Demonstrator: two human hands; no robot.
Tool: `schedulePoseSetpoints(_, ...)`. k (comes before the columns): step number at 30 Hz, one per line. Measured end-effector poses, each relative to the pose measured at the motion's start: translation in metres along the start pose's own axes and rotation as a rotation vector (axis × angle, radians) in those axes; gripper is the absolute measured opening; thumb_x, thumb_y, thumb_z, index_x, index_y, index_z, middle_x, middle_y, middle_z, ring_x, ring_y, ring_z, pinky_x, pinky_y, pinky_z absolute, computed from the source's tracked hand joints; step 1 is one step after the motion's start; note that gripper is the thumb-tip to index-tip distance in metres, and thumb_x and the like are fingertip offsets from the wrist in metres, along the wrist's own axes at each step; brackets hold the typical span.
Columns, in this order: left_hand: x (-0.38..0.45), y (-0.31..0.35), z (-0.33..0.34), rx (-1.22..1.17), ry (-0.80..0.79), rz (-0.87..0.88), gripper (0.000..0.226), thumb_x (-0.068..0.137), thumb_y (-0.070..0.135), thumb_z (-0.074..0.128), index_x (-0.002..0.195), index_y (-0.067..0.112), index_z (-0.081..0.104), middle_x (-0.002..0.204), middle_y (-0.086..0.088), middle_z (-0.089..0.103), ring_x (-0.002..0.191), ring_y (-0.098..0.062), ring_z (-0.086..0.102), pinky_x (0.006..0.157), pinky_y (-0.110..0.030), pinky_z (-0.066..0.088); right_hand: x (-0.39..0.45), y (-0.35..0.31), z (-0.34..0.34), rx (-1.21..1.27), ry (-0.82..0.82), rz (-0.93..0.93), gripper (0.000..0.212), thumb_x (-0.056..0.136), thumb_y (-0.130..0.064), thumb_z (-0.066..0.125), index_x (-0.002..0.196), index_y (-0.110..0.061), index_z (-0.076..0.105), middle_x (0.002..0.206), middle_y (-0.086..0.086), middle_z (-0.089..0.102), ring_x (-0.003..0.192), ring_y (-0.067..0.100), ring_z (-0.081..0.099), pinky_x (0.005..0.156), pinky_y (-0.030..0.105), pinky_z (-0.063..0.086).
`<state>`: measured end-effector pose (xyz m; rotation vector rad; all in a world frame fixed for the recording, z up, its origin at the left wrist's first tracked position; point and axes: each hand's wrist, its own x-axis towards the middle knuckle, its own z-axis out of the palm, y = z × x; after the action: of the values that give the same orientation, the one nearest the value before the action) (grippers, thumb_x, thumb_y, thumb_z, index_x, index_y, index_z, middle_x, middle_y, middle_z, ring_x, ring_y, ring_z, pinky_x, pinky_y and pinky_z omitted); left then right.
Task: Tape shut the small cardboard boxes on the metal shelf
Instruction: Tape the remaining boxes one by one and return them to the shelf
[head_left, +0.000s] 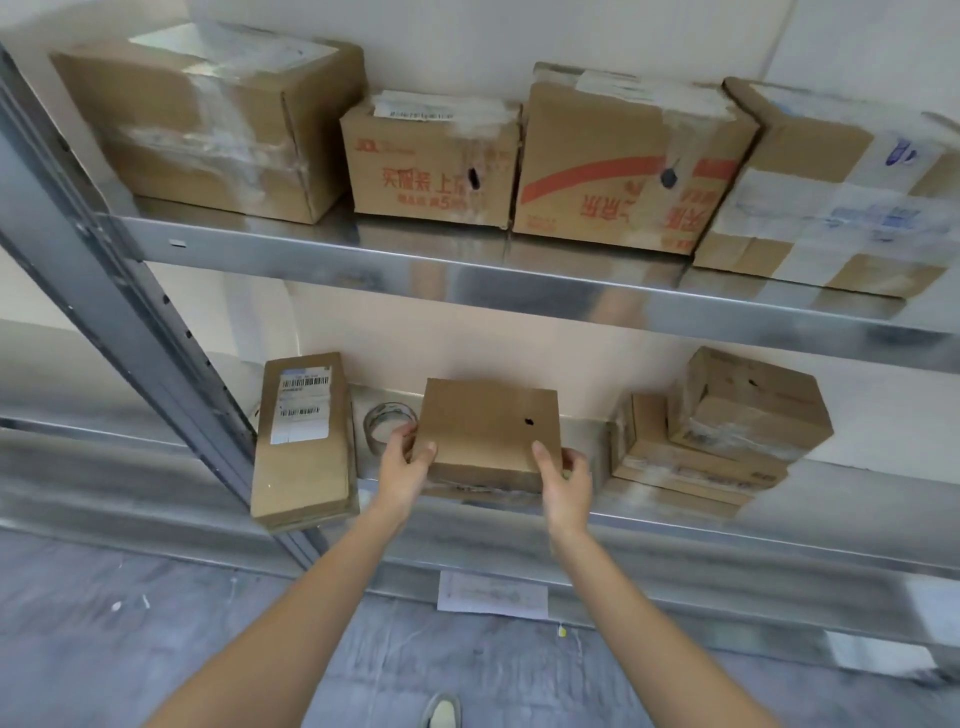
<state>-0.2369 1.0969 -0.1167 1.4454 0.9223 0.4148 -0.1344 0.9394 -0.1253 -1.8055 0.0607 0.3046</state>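
Observation:
A small plain cardboard box with a dark spot on top sits in the middle of the lower metal shelf. My left hand grips its left front corner, thumb on top. My right hand grips its right front corner, thumb on the lid. A roll of clear tape lies on the shelf just behind my left hand. To the left, a flat box with barcode labels overhangs the shelf edge. To the right, two taped boxes are stacked.
The upper shelf holds several larger taped boxes. A slanted metal upright runs down the left side. Paper labels hang on the lowest shelf rail. Grey floor and the tip of a shoe show below.

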Motion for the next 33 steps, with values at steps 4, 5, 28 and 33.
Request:
schedulePoseSetpoints(4,0.007,-0.005,0.003,-0.015,0.017,0.015,0.039,0.101,0.014,0.050,0.138,0.004,0.046,0.134,-0.010,0.054,0.121,-0.020,0.051,0.097,-0.025,0.039,0.003,0.005,0.001,-0.109,0.042,-0.015,0.049,0.090,-0.032,0.066,0.126,-0.001,0.053,0.122,0.013,0.056,0.113,0.026,0.053,0.095,0.031,0.040)
schedulePoseSetpoints(5,0.009,-0.006,0.003,0.021,0.046,0.030,0.035,0.102,0.015,0.047,0.136,0.004,0.049,0.132,-0.011,0.056,0.120,-0.022,0.052,0.095,-0.023,0.038,0.003,0.007,0.002,-0.120,0.041,-0.017,0.049,0.091,-0.032,0.065,0.127,-0.001,0.052,0.123,0.014,0.055,0.113,0.026,0.052,0.096,0.031,0.039)
schedulePoseSetpoints(28,0.093,0.011,-0.030,0.972,0.086,0.307,0.023,0.098,0.018,0.042,0.109,0.005,0.059,0.117,-0.014,0.061,0.111,-0.034,0.055,0.093,-0.042,0.045,0.005,0.012,0.003,-0.127,0.019,-0.030,0.050,0.093,-0.032,0.063,0.131,-0.004,0.048,0.127,0.008,0.049,0.109,0.014,0.044,0.095,0.025,0.035)
schedulePoseSetpoints(33,0.059,0.059,-0.016,0.279,-0.059,0.358,0.021,0.099,0.031,0.052,0.082,0.017,0.051,0.069,0.000,0.056,0.063,-0.015,0.052,0.064,-0.031,0.041,-0.004,0.002,0.017,-0.142,-0.045,-0.028,0.054,0.088,-0.033,0.069,0.130,-0.006,0.049,0.122,0.005,0.051,0.112,0.019,0.051,0.095,0.029,0.041)
